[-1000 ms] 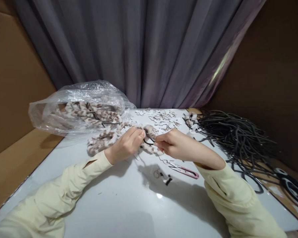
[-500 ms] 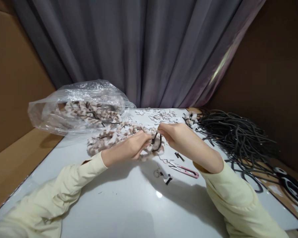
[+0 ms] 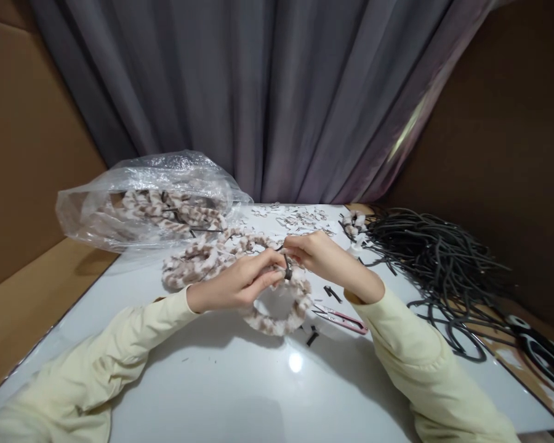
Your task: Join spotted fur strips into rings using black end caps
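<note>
Both hands meet over the middle of the white table [image 3: 203, 394]. My left hand [image 3: 247, 280] is closed on the top of a fluffy white-and-brown ring [image 3: 277, 323], which hangs below the fingers as an open loop. A black cord [image 3: 288, 268] is wrapped around the ring at the fingertips. My right hand [image 3: 307, 249] pinches the black cord just behind and to the right of my left hand. Pink-handled thread snips [image 3: 344, 320] lie to the right of the ring, near short black cord pieces [image 3: 333, 294].
More fluffy rings [image 3: 191, 264] lie at the left, beside a clear plastic bag [image 3: 152, 172] with others inside. Black cords [image 3: 436, 252] are heaped at the right, near black scissors [image 3: 542, 347]. Small scraps [image 3: 305, 218] cover the table's back.
The fluffy ring has turned and now hangs as a full loop. The black cord's raised loop has drawn down close around it. My right hand has moved slightly left and down.
</note>
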The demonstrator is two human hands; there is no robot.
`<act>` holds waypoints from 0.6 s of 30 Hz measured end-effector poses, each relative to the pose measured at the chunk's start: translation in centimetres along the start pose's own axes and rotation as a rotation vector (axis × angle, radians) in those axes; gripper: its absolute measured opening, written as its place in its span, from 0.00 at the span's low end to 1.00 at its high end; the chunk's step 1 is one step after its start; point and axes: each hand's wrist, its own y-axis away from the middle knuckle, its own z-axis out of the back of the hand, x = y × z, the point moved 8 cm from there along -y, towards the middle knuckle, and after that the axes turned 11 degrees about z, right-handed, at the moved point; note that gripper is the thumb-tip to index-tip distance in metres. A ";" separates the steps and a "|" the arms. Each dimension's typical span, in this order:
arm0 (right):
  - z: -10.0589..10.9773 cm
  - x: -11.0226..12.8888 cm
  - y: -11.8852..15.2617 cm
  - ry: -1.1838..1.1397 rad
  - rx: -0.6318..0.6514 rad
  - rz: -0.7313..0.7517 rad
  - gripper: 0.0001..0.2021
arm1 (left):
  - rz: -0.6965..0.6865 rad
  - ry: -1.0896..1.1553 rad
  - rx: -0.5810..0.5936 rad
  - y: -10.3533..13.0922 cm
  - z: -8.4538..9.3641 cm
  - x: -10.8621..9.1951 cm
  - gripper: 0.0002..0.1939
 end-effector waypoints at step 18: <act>0.3 1.5 0.3 -0.225 -0.199 -0.271 0.13 | 0.548 0.665 -0.393 -0.7 1.5 7.1 0.10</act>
